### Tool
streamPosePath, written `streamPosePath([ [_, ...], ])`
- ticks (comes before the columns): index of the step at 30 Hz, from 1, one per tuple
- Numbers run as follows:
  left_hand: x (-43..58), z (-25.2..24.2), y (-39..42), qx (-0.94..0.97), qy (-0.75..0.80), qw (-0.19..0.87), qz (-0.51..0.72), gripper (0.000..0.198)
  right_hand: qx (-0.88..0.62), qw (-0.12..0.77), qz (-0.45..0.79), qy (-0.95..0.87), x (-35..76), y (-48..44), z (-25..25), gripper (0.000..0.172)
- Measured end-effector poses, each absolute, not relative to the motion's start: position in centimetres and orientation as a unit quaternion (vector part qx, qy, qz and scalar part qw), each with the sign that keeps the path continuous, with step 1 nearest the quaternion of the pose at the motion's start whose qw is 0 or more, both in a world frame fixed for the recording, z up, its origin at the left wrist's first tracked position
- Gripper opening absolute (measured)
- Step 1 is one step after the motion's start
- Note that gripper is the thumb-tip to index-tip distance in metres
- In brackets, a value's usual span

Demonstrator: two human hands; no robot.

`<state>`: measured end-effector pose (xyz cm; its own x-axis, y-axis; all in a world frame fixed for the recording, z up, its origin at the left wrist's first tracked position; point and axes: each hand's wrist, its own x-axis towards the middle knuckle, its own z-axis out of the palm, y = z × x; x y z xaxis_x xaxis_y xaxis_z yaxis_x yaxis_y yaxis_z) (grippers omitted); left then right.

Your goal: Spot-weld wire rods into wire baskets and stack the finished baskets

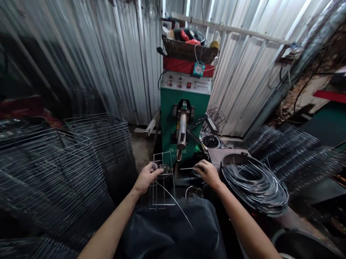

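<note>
My left hand [147,177] is closed on a small wire grid panel [160,203], held upright in front of the machine over my lap. A loose curved wire [176,201] runs from near that hand down to the right across the dark apron [173,234]. My right hand [207,173] pinches a short straight wire [186,169], whose tip points left toward the grid. Just beyond both hands stands a green spot welding machine [168,117] with a metal electrode arm [182,132]. The fingertips of my right hand are partly hidden.
Stacks of wire grids [57,170] rise on the left. A round tray [225,163] of wire rings [254,184] lies on the right, with more bundled wire frames [293,151] behind. A wicker basket [188,51] tops the machine. Corrugated metal wall [124,57] stands behind.
</note>
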<state>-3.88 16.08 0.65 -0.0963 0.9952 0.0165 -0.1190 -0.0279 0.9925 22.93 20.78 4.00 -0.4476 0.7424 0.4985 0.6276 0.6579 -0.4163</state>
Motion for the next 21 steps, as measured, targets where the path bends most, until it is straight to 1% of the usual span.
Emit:
streamPosePath([
  [3,-3.7,-0.4,17.6,0.445,0.484,0.506,0.559,0.038,-0.407,0.354,0.090,-0.837,21.6,21.9,1.5,0.016],
  [7,-3.7,-1.6,19.5,0.433,0.486,0.524,0.549,0.037,-0.405,0.361,0.070,-0.837,21.1,23.8,0.3,0.015],
  [12,-2.8,-2.5,20.9,0.408,0.480,0.559,0.539,0.033,-0.415,0.358,0.118,-0.828,21.1,25.4,-1.3,0.013],
  [21,-2.1,-2.7,21.9,0.380,0.479,0.569,0.550,0.033,-0.429,0.336,0.143,-0.826,21.3,26.7,-1.9,0.009],
])
